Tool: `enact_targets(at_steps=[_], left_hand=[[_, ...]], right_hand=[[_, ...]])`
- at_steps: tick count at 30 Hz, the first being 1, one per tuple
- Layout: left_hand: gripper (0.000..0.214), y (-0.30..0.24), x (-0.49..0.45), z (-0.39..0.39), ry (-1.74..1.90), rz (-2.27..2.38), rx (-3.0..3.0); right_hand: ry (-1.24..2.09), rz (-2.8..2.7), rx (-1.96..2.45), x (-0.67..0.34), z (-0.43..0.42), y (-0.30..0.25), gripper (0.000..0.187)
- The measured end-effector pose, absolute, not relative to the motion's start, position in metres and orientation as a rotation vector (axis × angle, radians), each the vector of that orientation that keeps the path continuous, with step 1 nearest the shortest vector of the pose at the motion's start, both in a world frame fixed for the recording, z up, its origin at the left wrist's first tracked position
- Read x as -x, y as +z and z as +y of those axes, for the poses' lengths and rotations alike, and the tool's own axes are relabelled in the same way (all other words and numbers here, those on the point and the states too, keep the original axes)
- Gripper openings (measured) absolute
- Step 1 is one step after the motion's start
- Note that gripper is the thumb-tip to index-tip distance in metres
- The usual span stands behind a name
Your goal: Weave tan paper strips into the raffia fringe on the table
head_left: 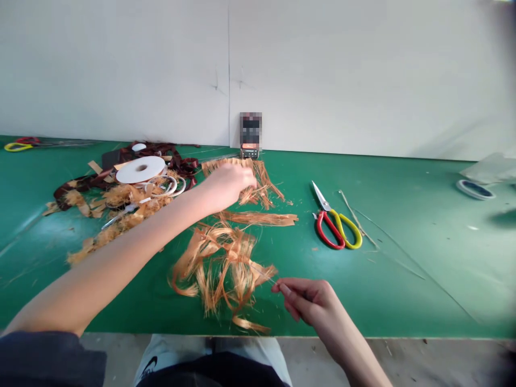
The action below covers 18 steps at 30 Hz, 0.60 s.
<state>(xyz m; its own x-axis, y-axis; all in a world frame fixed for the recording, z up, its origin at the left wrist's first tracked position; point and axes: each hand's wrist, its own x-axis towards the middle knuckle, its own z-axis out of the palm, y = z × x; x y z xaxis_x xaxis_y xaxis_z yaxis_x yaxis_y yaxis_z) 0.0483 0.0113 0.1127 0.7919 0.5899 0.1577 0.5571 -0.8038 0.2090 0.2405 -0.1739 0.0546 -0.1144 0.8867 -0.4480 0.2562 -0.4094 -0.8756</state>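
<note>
My right hand (306, 299), low at the centre right, is closed in a pinch on a thin wire (269, 278). The wire runs left into a loose bunch of shiny tan fringed ribbon (226, 258) spread near the table's front edge. My left hand (233, 183) reaches across to a pile of short tan fringed strips (264, 185) at the back. Its fingers curl down together over the strips, and the fingertips are hidden. Between the two hands lies a flat, frayed tan strip (262, 218).
Scissors (336, 226) with red and yellow handles lie on the green table (403, 215), beside thin stems (357, 217). A white ribbon spool (141, 169) rests among brown ribbon and scraps. A phone (250, 134) stands against the wall. A tape roll (475, 189) lies far right.
</note>
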Motion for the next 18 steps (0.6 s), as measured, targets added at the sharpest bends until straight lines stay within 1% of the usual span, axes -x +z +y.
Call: enact_targets(at_steps=[1, 2, 3, 4, 5, 7, 9, 10, 14, 18], left_hand=[[0.039, 0.124, -0.043, -0.001, 0.448, 0.961, -2.842], [0.036, 0.134, -0.039, -0.017, 0.634, 0.981, -2.866], [0.027, 0.141, -0.035, -0.035, 1.037, 0.951, -2.902], [0.022, 0.143, -0.031, -0.054, 1.369, 0.812, -2.897], [0.021, 0.14, -0.027, -0.071, 1.446, 0.634, -2.915], [0.014, 0.124, -0.023, -0.099, 1.254, 0.505, -2.994], [0.013, 0.099, -0.019, -0.114, 1.274, 0.516, -3.064], [0.013, 0.087, -0.018, -0.117, 1.217, 0.529, -3.123], [0.024, 0.061, -0.012, -0.117, 1.071, 0.611, -3.301], [0.028, 0.055, -0.008, -0.118, 1.089, 0.678, -3.305]], right_hand=[[1.617, -1.184, 1.63, -0.241, -0.173, 0.054, 0.035], [1.673, -1.096, 1.616, -0.242, -0.173, 0.054, 0.036], [1.72, -1.012, 1.598, -0.242, -0.172, 0.054, 0.039], [1.756, -0.943, 1.576, -0.243, -0.171, 0.053, 0.041], [1.78, -0.893, 1.556, -0.244, -0.171, 0.053, 0.042], [1.807, -0.849, 1.525, -0.245, -0.17, 0.053, 0.043], [1.812, -0.844, 1.524, -0.246, -0.169, 0.053, 0.044], [1.814, -0.847, 1.529, -0.246, -0.169, 0.054, 0.044], [1.821, -0.871, 1.538, -0.243, -0.169, 0.057, 0.046], [1.816, -0.908, 1.528, -0.24, -0.17, 0.058, 0.047]])
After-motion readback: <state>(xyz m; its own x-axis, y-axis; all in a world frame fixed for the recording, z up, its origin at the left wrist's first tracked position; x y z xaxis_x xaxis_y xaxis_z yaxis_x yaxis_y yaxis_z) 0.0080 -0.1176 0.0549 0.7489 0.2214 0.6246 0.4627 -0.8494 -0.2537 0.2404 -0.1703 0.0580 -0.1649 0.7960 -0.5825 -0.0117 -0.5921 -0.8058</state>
